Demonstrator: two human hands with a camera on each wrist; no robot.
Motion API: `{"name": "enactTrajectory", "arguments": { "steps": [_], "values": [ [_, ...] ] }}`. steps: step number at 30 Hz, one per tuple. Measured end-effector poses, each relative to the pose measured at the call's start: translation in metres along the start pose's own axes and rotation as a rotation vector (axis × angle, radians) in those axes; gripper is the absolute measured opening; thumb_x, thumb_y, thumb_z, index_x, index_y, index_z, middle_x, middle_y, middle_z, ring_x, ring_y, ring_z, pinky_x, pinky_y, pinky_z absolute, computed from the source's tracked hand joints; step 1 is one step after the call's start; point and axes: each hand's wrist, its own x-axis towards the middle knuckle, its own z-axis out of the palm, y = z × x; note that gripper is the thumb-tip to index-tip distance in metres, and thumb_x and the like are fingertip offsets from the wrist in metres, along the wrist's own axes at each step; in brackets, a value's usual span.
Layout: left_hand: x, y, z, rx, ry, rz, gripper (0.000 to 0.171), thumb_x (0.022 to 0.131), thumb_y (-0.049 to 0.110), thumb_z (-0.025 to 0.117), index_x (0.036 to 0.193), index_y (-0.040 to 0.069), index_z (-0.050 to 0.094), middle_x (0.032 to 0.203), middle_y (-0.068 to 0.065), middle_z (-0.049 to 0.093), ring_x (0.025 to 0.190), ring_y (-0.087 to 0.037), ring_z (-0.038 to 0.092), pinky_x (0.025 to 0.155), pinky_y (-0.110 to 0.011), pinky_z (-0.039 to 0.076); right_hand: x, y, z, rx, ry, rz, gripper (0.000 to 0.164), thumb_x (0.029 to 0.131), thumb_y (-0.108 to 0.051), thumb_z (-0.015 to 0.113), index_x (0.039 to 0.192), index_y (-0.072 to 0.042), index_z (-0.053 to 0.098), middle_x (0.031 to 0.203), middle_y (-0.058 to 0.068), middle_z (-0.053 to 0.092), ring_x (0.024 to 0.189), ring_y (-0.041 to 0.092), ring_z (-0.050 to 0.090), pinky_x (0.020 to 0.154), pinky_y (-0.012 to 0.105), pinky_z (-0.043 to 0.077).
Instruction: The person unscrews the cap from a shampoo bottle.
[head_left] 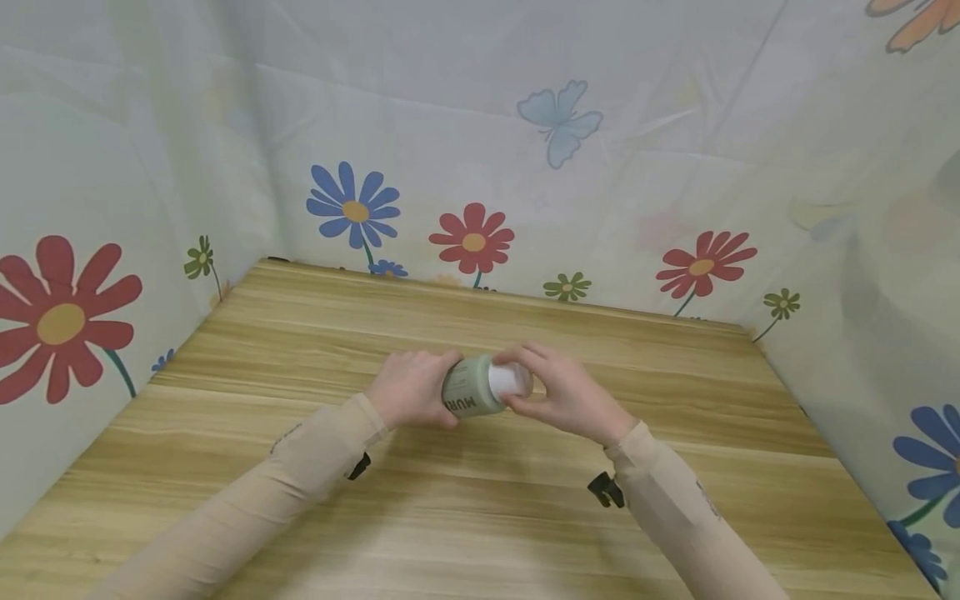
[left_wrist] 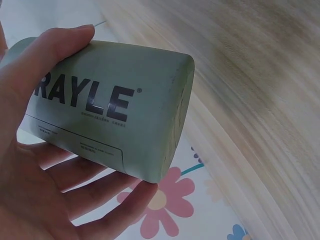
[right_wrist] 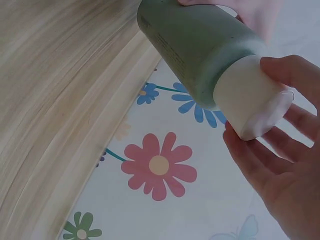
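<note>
A pale green bottle (head_left: 472, 387) with dark lettering lies sideways in the air over the table, its white cap (head_left: 507, 381) pointing right. My left hand (head_left: 412, 389) grips the body near the base. In the left wrist view the thumb lies along the top of the bottle (left_wrist: 150, 80) and the fingers curl beneath it. The fingertips of my right hand (head_left: 566, 393) pinch the cap from around its side. Seen from the right wrist, the cap (right_wrist: 250, 97) sits on the bottle's shoulder between thumb and fingers.
A wood-grain table (head_left: 480, 517) spreads beneath both arms. Behind it and along both sides hangs a white curtain (head_left: 450, 100) printed with flowers and a butterfly. A black strap buckle (head_left: 605, 490) hangs under the right wrist, another black piece (head_left: 359, 467) under the left.
</note>
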Motion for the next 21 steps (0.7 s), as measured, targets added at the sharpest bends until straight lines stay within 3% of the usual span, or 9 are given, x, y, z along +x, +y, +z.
{"name": "enactTrajectory", "arguments": {
  "steps": [6, 9, 12, 15, 19, 21],
  "values": [
    [0.0007, -0.0005, 0.0009, -0.012, -0.011, -0.009, 0.069, 0.062, 0.04, 0.088, 0.118, 0.014, 0.057, 0.1, -0.005, 0.071, 0.086, -0.021, 0.066, 0.071, -0.04, 0.055, -0.0028, 0.0032, 0.0028, -0.054, 0.016, -0.17, 0.042, 0.078, 0.0, 0.076, 0.116, -0.008, 0.061, 0.126, 0.009, 0.058, 0.116, 0.024, 0.057, 0.095, 0.038, 0.053],
    [0.0007, -0.0007, 0.0011, -0.008, -0.008, -0.003, 0.07, 0.061, 0.041, 0.088, 0.118, 0.014, 0.057, 0.099, -0.005, 0.071, 0.084, -0.02, 0.066, 0.07, -0.04, 0.055, -0.0045, 0.0037, 0.0036, -0.051, 0.009, -0.196, 0.039, 0.079, -0.001, 0.075, 0.114, -0.009, 0.06, 0.131, 0.011, 0.054, 0.12, 0.026, 0.054, 0.095, 0.038, 0.053],
    [0.0006, -0.0002, 0.0015, -0.006, -0.002, 0.003, 0.07, 0.061, 0.041, 0.088, 0.117, 0.015, 0.057, 0.097, -0.004, 0.07, 0.082, -0.02, 0.066, 0.067, -0.039, 0.055, -0.0047, 0.0023, 0.0031, -0.015, 0.016, -0.133, 0.039, 0.083, -0.011, 0.075, 0.119, -0.01, 0.058, 0.137, 0.011, 0.051, 0.124, 0.027, 0.052, 0.097, 0.041, 0.052],
    [0.0008, 0.0007, 0.0022, -0.012, 0.0, 0.003, 0.069, 0.06, 0.04, 0.089, 0.117, 0.015, 0.057, 0.097, -0.004, 0.07, 0.082, -0.02, 0.066, 0.067, -0.039, 0.055, -0.0034, 0.0, 0.002, 0.027, 0.037, 0.006, 0.047, 0.087, -0.025, 0.072, 0.129, -0.011, 0.054, 0.139, 0.01, 0.05, 0.124, 0.026, 0.053, 0.098, 0.043, 0.051],
    [0.0012, 0.0014, 0.0032, -0.024, 0.0, 0.003, 0.068, 0.06, 0.038, 0.089, 0.116, 0.015, 0.057, 0.098, -0.004, 0.071, 0.084, -0.02, 0.066, 0.069, -0.04, 0.056, -0.0015, -0.0011, 0.0011, 0.041, 0.03, 0.154, 0.055, 0.088, -0.031, 0.07, 0.135, -0.01, 0.049, 0.13, 0.008, 0.059, 0.107, 0.022, 0.061, 0.088, 0.04, 0.055],
    [0.0014, 0.0018, 0.0038, -0.028, -0.002, 0.004, 0.068, 0.061, 0.038, 0.089, 0.116, 0.015, 0.057, 0.099, -0.004, 0.071, 0.085, -0.02, 0.066, 0.07, -0.04, 0.056, -0.001, -0.0016, 0.0009, 0.032, 0.008, 0.179, 0.054, 0.088, -0.031, 0.07, 0.133, -0.008, 0.051, 0.123, 0.008, 0.063, 0.095, 0.019, 0.063, 0.08, 0.036, 0.056]
  ]
}}
